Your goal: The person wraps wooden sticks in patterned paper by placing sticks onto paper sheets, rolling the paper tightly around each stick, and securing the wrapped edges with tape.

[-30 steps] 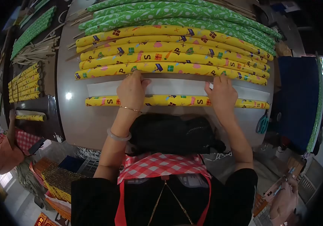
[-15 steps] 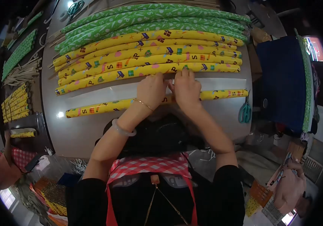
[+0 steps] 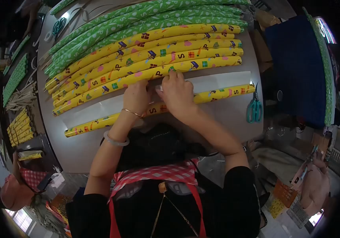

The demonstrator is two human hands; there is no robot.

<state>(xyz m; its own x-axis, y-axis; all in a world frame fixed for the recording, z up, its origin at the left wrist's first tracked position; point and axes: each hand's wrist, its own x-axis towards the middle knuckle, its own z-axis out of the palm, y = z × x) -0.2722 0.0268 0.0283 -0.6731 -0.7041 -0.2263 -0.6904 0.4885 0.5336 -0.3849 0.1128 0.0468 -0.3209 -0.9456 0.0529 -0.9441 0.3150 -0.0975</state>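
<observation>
A roll of yellow wrapping paper with printed gifts and letters lies across the table in front of me. Its loose white underside is spread along the far side of the roll. My left hand rests over the middle of this sheet, fingers curled down and tips hidden. Close beside it, my right hand is also closed, its thumb pointing toward the left hand. A small whitish bit shows at the right thumb, too small to name. The fingertips of both reach the nearest finished yellow roll.
Several yellow rolls and green rolls lie beyond my hands. Teal-handled scissors are at the table's right edge, and another pair at the far left. A person works at the left table, near bundled yellow rolls.
The whole view has shifted and tilted, so the rolls and table sit further left and slope more. Both hands stay closed over the middle of the sheet.
</observation>
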